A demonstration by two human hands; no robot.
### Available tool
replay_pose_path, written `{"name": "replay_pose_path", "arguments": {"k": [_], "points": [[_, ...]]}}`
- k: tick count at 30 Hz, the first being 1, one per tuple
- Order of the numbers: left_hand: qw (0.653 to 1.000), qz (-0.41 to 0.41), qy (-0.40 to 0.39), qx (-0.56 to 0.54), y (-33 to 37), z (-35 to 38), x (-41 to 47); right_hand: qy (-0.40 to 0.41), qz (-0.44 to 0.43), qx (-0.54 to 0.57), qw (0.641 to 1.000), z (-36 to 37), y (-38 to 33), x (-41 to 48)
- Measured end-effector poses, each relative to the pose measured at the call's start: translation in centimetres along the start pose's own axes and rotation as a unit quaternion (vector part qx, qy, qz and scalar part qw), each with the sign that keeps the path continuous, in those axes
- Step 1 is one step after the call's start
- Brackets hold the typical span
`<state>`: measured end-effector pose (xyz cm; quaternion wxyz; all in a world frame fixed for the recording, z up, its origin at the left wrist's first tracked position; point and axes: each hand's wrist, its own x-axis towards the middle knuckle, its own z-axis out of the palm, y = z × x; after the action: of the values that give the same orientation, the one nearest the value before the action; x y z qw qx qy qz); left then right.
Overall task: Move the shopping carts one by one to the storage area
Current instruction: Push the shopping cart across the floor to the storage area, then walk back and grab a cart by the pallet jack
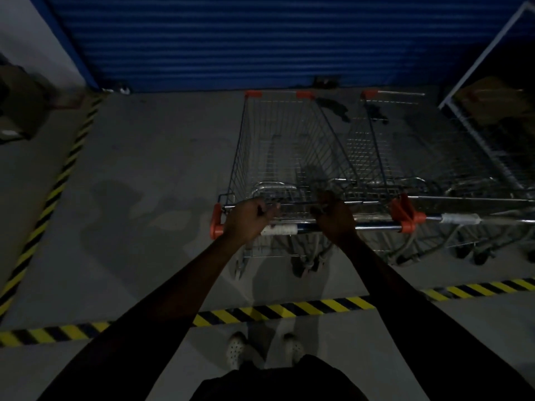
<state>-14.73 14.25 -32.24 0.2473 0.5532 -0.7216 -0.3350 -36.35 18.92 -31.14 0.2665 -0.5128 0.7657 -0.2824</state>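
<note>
A wire shopping cart (pixel 278 146) with orange corner caps stands in front of me inside the taped floor zone, nose toward the blue shutter. My left hand (pixel 249 218) grips the left part of its handle bar (pixel 307 228), next to the orange end cap. My right hand (pixel 337 219) grips the bar right of centre. A second cart (pixel 411 146) is parked close beside it on the right, its handle running off the right edge.
A blue roller shutter (pixel 260 39) closes off the far side. Yellow-black hazard tape (pixel 289 309) marks the zone's near edge and its left edge (pixel 58 183). A white-framed wire rack (pixel 492 111) stands at right. Cardboard boxes (pixel 17 105) sit at left. My feet (pixel 263 348) are behind the tape.
</note>
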Motion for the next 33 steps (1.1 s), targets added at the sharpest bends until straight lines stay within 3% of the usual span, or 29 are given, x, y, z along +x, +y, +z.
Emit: {"name": "replay_pose_path", "arguments": {"k": [4,10,14,24,33], "points": [[0.990,-0.011,0.082,-0.115,1.7,-0.4,-1.2,0.000,-0.032,0.221,0.975,-0.2,-1.5,0.5],[0.965,-0.013,0.190,-0.179,6.3,-2.2,-4.4,-0.084,-0.075,0.382,0.917,-2.0,-5.6,0.0],[0.940,-0.027,0.284,-0.187,7.0,-3.8,-6.8,-0.156,-0.090,0.380,0.907,-1.7,-8.1,-0.8],[0.877,-0.135,0.453,-0.084,4.1,-8.9,-20.1,-0.390,-0.156,0.347,0.838,5.5,-15.6,-9.7],[0.761,-0.210,0.608,-0.084,2.6,-11.7,-37.2,-0.560,-0.248,0.256,0.748,11.7,-20.3,-24.4]]}}
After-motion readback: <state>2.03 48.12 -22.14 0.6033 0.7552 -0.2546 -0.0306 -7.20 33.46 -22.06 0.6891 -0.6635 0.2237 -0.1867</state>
